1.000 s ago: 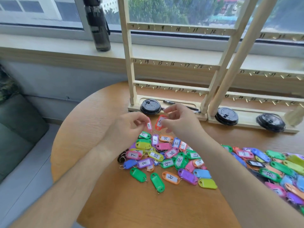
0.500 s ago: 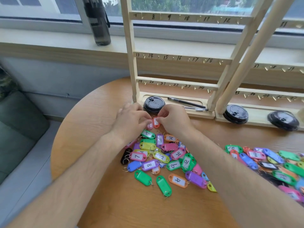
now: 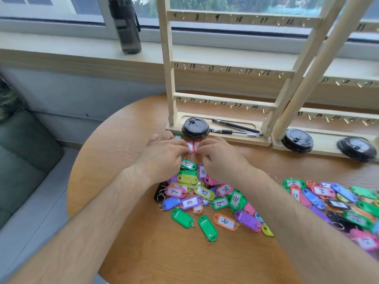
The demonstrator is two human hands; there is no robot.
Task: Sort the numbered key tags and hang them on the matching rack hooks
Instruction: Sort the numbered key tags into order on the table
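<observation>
My left hand [image 3: 164,160] is curled, its fingers [image 3: 180,142] pinching a pink tag [image 3: 190,148]. My right hand [image 3: 222,160] pinches a red-orange tag [image 3: 196,144] just beside it; I cannot read either number. Both tags are low over the table [image 3: 133,253], just in front of the base of the wooden rack [image 3: 170,83], near a black lid [image 3: 195,128] and two pens [image 3: 235,129]. Under my wrists lies a heap of numbered tags [image 3: 205,195]; a second heap [image 3: 338,203] spreads to my right. A dark bottle [image 3: 127,25] stands on the window sill [image 3: 61,46].
</observation>
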